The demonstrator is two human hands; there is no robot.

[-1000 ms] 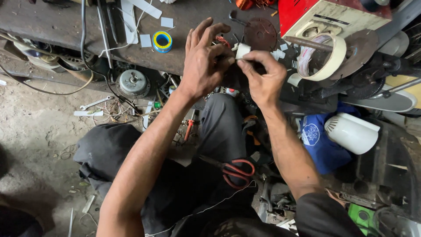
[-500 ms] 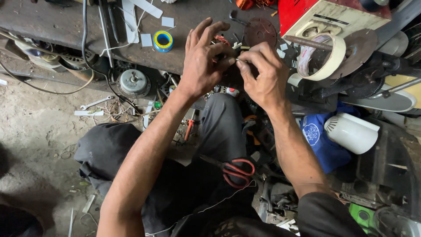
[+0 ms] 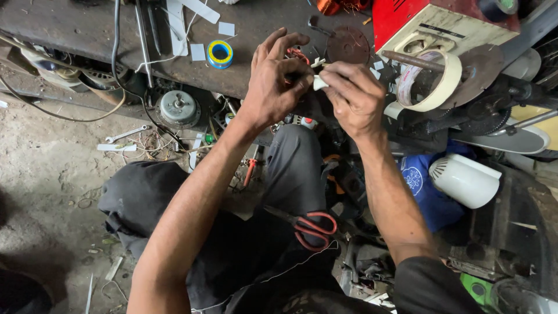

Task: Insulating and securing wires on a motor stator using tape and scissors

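Head view: the left hand (image 3: 273, 84) and right hand (image 3: 356, 96) meet above the near edge of the dark workbench (image 3: 75, 26), fingers of both pinched together on a small white piece (image 3: 318, 81), with red wire (image 3: 297, 55) showing just behind the left fingers. The piece is tiny and held over the lap, where red-handled scissors (image 3: 311, 228) lie; if either pinch loosens, it could likely drop among the cluttered parts below and be hard to find. A roll of masking tape (image 3: 433, 81) hangs on a rod just beside the right hand, so a wide elbow swing might knock it.
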